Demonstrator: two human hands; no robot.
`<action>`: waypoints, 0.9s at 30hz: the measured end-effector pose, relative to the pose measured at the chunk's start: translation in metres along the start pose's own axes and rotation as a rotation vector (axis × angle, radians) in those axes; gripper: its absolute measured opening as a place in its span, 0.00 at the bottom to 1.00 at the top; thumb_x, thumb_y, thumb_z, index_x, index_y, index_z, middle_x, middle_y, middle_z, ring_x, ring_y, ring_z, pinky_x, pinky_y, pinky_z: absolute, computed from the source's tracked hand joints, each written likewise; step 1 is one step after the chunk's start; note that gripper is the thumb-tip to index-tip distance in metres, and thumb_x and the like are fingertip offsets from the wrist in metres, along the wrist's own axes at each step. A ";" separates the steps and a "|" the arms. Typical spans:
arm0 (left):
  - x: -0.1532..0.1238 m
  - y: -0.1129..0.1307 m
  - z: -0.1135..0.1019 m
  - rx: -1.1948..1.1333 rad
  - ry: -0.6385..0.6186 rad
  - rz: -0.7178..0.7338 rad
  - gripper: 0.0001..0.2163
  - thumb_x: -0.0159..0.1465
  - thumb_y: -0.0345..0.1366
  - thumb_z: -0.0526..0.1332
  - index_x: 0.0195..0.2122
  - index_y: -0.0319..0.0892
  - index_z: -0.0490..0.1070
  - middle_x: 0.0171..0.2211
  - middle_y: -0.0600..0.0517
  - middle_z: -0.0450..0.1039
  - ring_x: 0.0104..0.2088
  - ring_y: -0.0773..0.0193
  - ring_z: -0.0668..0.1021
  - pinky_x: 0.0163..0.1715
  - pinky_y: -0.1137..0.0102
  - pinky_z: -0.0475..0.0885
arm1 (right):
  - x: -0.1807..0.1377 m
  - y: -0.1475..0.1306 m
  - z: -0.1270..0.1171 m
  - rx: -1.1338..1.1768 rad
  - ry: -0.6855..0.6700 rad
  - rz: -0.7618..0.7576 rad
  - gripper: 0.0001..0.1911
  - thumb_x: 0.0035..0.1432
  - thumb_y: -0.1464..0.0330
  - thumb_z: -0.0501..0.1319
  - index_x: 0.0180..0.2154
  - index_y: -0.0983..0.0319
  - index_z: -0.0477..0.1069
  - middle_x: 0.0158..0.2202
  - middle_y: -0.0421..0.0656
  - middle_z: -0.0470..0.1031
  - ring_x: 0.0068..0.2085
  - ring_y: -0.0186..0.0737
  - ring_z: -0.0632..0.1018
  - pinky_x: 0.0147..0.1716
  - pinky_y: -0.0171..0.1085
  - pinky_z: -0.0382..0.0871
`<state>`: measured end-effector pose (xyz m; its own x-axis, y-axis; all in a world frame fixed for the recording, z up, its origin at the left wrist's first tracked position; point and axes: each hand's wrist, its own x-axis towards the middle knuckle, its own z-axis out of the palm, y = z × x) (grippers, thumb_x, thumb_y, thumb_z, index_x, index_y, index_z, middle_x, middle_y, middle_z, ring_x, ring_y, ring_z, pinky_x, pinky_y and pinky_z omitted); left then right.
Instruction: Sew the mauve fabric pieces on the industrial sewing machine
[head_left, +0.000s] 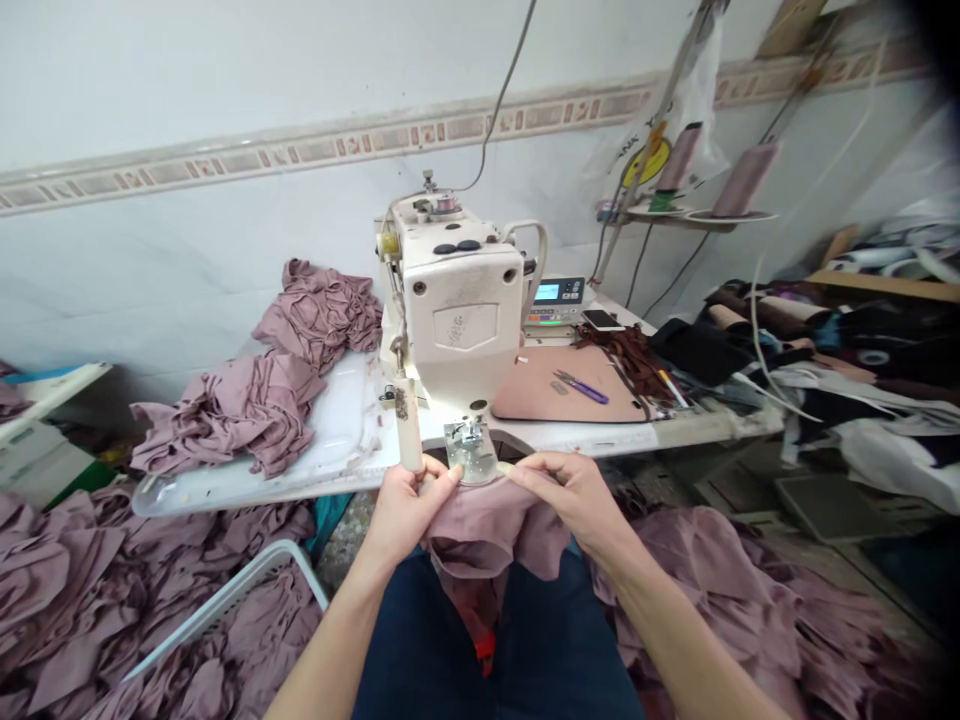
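A mauve fabric piece [487,525] hangs from the front of the sewing machine [461,310], its upper edge at the metal needle plate [471,458]. My left hand [409,505] pinches that edge just left of the plate, thumb on top. On the right side, my right hand [562,490] is closed on the same fabric between thumb and fingers. The cloth drapes down over my lap between both hands. The needle tip is too small to make out.
Crumpled mauve garments [232,405] lie on the table's left, with more in a white basket [300,560] below. Purple-handled thread snips [581,388] rest on a pinkish-brown mat [525,400]. A phone [602,320], control panel [555,300] and thread cones [746,180] stand right.
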<state>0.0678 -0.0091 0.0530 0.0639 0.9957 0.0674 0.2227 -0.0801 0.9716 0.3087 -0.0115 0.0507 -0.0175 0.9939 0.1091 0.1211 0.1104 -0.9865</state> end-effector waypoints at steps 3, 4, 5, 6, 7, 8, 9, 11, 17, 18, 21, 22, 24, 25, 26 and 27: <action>-0.001 -0.001 -0.002 -0.087 -0.038 -0.014 0.18 0.65 0.51 0.73 0.34 0.41 0.75 0.21 0.62 0.53 0.22 0.71 0.57 0.25 0.74 0.54 | -0.002 -0.003 -0.003 -0.017 -0.042 -0.012 0.20 0.59 0.53 0.71 0.26 0.63 0.82 0.25 0.42 0.78 0.29 0.41 0.74 0.31 0.38 0.68; -0.003 -0.001 -0.004 -0.103 -0.060 -0.009 0.17 0.65 0.51 0.73 0.37 0.40 0.77 0.21 0.63 0.51 0.22 0.72 0.56 0.25 0.74 0.54 | -0.004 -0.005 -0.003 -0.025 -0.060 -0.014 0.20 0.59 0.53 0.71 0.26 0.62 0.82 0.24 0.42 0.78 0.29 0.40 0.74 0.31 0.37 0.67; -0.006 -0.001 -0.006 -0.099 -0.082 0.004 0.17 0.65 0.50 0.73 0.41 0.40 0.79 0.21 0.64 0.51 0.22 0.72 0.56 0.25 0.74 0.55 | -0.007 -0.006 -0.004 -0.031 -0.074 -0.018 0.20 0.60 0.53 0.71 0.26 0.62 0.82 0.24 0.42 0.78 0.28 0.40 0.74 0.31 0.37 0.67; -0.009 0.000 -0.008 -0.074 -0.107 0.021 0.17 0.65 0.49 0.74 0.45 0.40 0.81 0.21 0.63 0.52 0.22 0.71 0.58 0.25 0.74 0.56 | -0.010 -0.007 -0.004 -0.036 -0.084 -0.023 0.21 0.61 0.52 0.71 0.26 0.62 0.82 0.25 0.42 0.79 0.29 0.41 0.75 0.31 0.37 0.68; -0.012 0.000 -0.011 -0.039 -0.134 0.042 0.17 0.66 0.49 0.73 0.48 0.40 0.84 0.21 0.62 0.56 0.22 0.71 0.61 0.25 0.74 0.59 | -0.014 -0.009 -0.004 -0.040 -0.089 -0.031 0.21 0.61 0.52 0.72 0.27 0.62 0.82 0.26 0.43 0.80 0.29 0.41 0.76 0.31 0.37 0.68; -0.015 0.001 -0.012 -0.004 -0.167 0.060 0.17 0.67 0.48 0.73 0.49 0.41 0.85 0.21 0.59 0.63 0.23 0.69 0.66 0.27 0.73 0.63 | -0.018 -0.010 -0.003 -0.044 -0.091 -0.042 0.20 0.62 0.52 0.72 0.27 0.62 0.82 0.27 0.43 0.81 0.30 0.42 0.77 0.32 0.38 0.69; -0.018 0.002 -0.014 0.025 -0.203 0.074 0.16 0.68 0.47 0.71 0.49 0.42 0.87 0.24 0.55 0.71 0.26 0.66 0.72 0.30 0.72 0.68 | -0.022 -0.012 -0.002 -0.053 -0.090 -0.060 0.20 0.62 0.52 0.72 0.27 0.61 0.82 0.27 0.44 0.82 0.31 0.43 0.77 0.33 0.38 0.70; -0.022 0.003 -0.016 0.051 -0.265 0.082 0.14 0.70 0.46 0.69 0.46 0.42 0.88 0.33 0.47 0.83 0.35 0.58 0.80 0.39 0.68 0.74 | -0.028 -0.014 -0.001 -0.086 -0.079 -0.110 0.20 0.64 0.53 0.71 0.28 0.61 0.82 0.27 0.44 0.82 0.31 0.44 0.78 0.34 0.39 0.71; -0.016 -0.007 -0.012 0.002 -0.207 0.015 0.18 0.69 0.51 0.69 0.39 0.39 0.85 0.26 0.52 0.75 0.26 0.65 0.70 0.28 0.72 0.64 | -0.020 -0.012 0.002 -0.094 -0.010 -0.138 0.17 0.62 0.55 0.71 0.28 0.61 0.83 0.27 0.43 0.82 0.30 0.43 0.78 0.33 0.39 0.71; -0.014 -0.008 -0.011 -0.010 -0.181 0.000 0.18 0.68 0.51 0.69 0.38 0.39 0.84 0.25 0.53 0.74 0.26 0.66 0.69 0.28 0.72 0.63 | -0.016 -0.010 0.003 -0.078 -0.006 -0.121 0.17 0.62 0.55 0.71 0.28 0.61 0.82 0.27 0.43 0.82 0.30 0.44 0.78 0.33 0.39 0.71; -0.007 -0.007 -0.007 -0.042 -0.104 -0.043 0.19 0.66 0.52 0.70 0.35 0.38 0.81 0.25 0.54 0.72 0.26 0.67 0.68 0.29 0.72 0.61 | -0.004 -0.005 0.004 -0.051 0.004 -0.081 0.19 0.60 0.54 0.72 0.27 0.62 0.82 0.26 0.43 0.80 0.29 0.42 0.76 0.32 0.38 0.69; -0.005 -0.005 -0.006 -0.048 -0.077 -0.058 0.19 0.66 0.53 0.71 0.34 0.39 0.80 0.25 0.55 0.70 0.26 0.67 0.67 0.29 0.72 0.60 | -0.001 -0.003 0.004 -0.050 0.011 -0.072 0.19 0.59 0.53 0.72 0.26 0.62 0.82 0.26 0.43 0.80 0.29 0.42 0.75 0.31 0.38 0.68; 0.000 0.000 -0.003 -0.042 -0.019 -0.066 0.19 0.65 0.52 0.71 0.31 0.40 0.76 0.22 0.57 0.65 0.25 0.68 0.65 0.27 0.72 0.58 | 0.004 0.001 0.004 -0.048 0.028 -0.054 0.21 0.59 0.52 0.72 0.27 0.62 0.82 0.25 0.42 0.78 0.28 0.41 0.74 0.29 0.38 0.67; 0.002 0.002 -0.002 -0.034 0.006 -0.053 0.18 0.65 0.51 0.71 0.31 0.41 0.74 0.22 0.58 0.63 0.24 0.68 0.64 0.27 0.72 0.57 | 0.007 0.003 0.004 -0.046 0.036 -0.048 0.21 0.59 0.51 0.72 0.27 0.62 0.83 0.24 0.42 0.78 0.28 0.41 0.73 0.29 0.38 0.67; 0.005 0.004 -0.001 -0.026 0.027 -0.028 0.17 0.65 0.50 0.71 0.31 0.41 0.73 0.22 0.59 0.63 0.24 0.68 0.64 0.27 0.72 0.58 | 0.009 0.005 0.004 -0.042 0.044 -0.046 0.22 0.59 0.51 0.72 0.27 0.63 0.83 0.25 0.43 0.78 0.28 0.41 0.74 0.29 0.38 0.67; 0.009 0.005 0.001 -0.020 0.048 0.001 0.16 0.65 0.48 0.72 0.31 0.42 0.73 0.23 0.59 0.63 0.25 0.68 0.65 0.28 0.72 0.59 | 0.011 0.007 0.003 -0.036 0.052 -0.046 0.22 0.59 0.50 0.72 0.28 0.63 0.83 0.25 0.43 0.79 0.28 0.42 0.74 0.30 0.39 0.68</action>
<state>0.0705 -0.0011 0.0584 0.0177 0.9968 0.0783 0.2035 -0.0803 0.9758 0.3060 0.0002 0.0446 0.0275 0.9866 0.1611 0.1575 0.1548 -0.9753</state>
